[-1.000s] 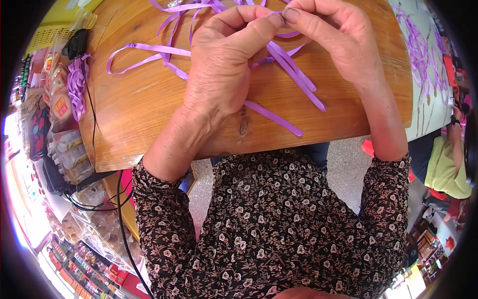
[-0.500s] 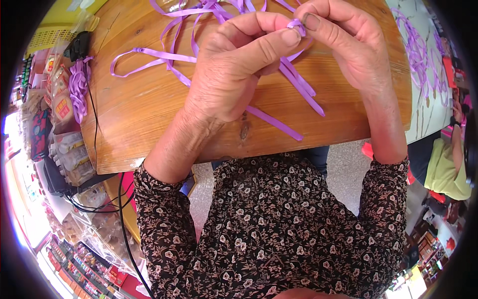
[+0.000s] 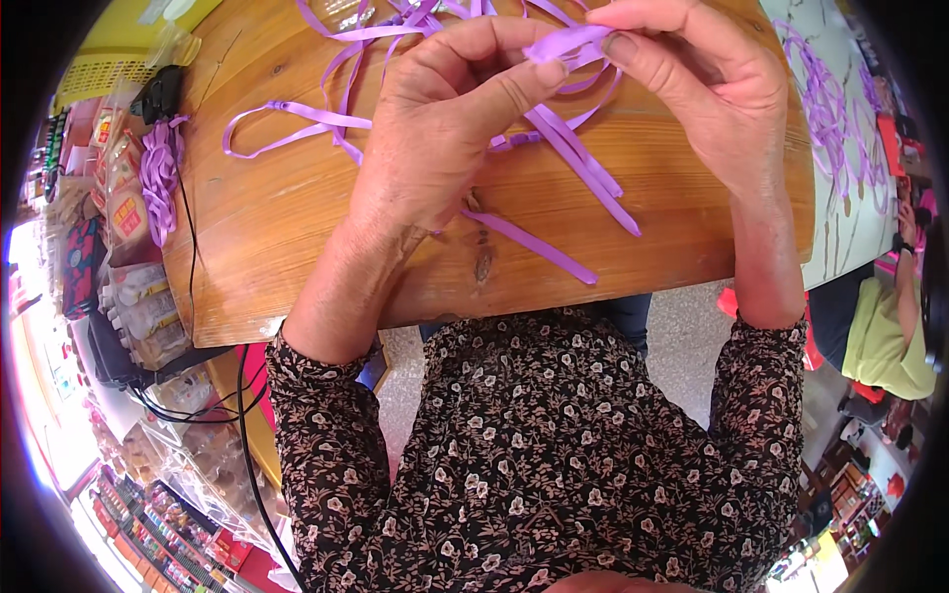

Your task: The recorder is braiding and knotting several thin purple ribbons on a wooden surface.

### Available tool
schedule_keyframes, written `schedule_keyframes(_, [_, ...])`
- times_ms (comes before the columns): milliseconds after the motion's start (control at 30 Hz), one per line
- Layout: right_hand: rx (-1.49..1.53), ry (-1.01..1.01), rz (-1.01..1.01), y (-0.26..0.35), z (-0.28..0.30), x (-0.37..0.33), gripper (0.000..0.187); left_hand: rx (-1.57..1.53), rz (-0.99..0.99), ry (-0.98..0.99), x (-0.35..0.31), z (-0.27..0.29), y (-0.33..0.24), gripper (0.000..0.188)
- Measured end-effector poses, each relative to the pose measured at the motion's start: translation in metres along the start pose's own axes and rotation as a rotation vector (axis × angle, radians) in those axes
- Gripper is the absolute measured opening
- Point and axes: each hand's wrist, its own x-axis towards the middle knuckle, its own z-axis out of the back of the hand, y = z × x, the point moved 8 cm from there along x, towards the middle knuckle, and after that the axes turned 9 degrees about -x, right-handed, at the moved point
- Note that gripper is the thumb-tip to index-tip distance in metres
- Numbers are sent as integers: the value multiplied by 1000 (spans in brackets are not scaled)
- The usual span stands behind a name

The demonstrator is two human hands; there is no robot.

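A length of purple ribbon point(image 3: 569, 42) is stretched between my two hands above the far part of the wooden table. My left hand point(image 3: 450, 119) is closed, pinching one end of the stretch between thumb and fingers. Thumb and forefinger of my right hand point(image 3: 707, 89) pinch the other end. Any knot or fold inside the fingers is hidden. More purple ribbons point(image 3: 585, 168) lie loose on the table beneath and beyond the hands. One of them forms a loop with a small purple band point(image 3: 275, 106) to the left of my left hand.
The wooden table point(image 3: 297, 267) has its near edge at my body. Purple ribbon bundles hang at its left point(image 3: 158, 178) and lie on a white surface point(image 3: 840, 232) at right. Bagged goods point(image 3: 143, 306) and a black cable point(image 3: 240, 425) are at left. Another person point(image 3: 890, 336) is at far right.
My hands have drawn apart, the left moving left and slightly down, the right slightly right. A longer stretch of ribbon now shows between them, where only a small loop showed before.
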Motion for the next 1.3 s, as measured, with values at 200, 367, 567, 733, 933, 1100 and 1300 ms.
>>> schedule_keyframes(200, [94,48,-124,-13,-5,0,11,289,-113,11,-5,9,-14,14])
schedule_keyframes(367, [1112,132,-272,-14,-4,-11,11,170,-163,-39,-6,11,-23,11])
schedule_keyframes(567, [1115,15,684,-14,12,7,16,379,-196,-29,-4,0,-21,9])
schedule_keyframes(733, [311,153,-133,-14,-17,-15,28,662,-602,14,-12,-3,-40,10])
schedule_keyframes(933, [494,262,-203,-13,-25,-23,30,835,-756,-66,-16,-4,-54,11])
schedule_keyframes(1100, [382,261,-301,-24,-26,-21,32,993,-799,-157,-24,-10,-65,11])
schedule_keyframes(1300, [586,208,-399,-36,-29,-19,28,983,-1019,-25,-29,-20,-62,14])
